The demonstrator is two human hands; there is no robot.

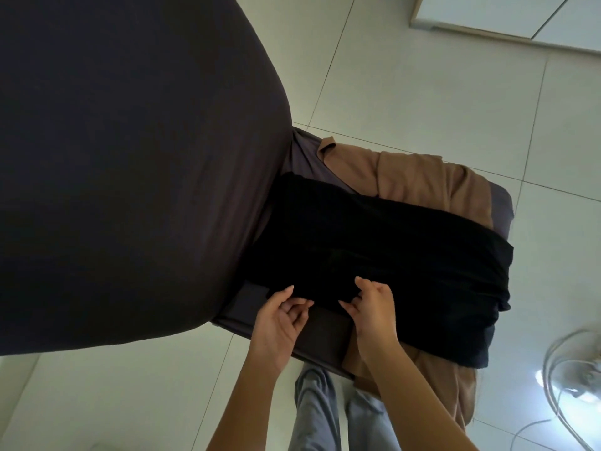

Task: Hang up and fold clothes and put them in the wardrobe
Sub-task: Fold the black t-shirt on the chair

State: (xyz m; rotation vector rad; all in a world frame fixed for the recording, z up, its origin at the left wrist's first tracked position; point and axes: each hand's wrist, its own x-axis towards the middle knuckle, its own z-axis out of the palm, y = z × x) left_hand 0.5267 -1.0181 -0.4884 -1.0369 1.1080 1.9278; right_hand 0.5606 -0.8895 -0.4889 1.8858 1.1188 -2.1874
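A black garment (383, 245) lies spread across a dark grey-purple covered surface (247, 301), its right end hanging over the edge. Under it lies a tan garment (419, 177), which also hangs down at the near side. My left hand (279, 323) is at the black garment's near edge, fingers curled, thumb touching the cloth. My right hand (370, 307) pinches the same near edge a little to the right, fingers bent on the fabric.
A large dark rounded cushion or mattress part (130, 157) fills the left half. Pale floor tiles (422, 76) surround the furniture. A white fan (575, 379) with cable stands at the lower right. A white cabinet (520, 14) is at the top right. My grey trouser legs (325, 411) show below.
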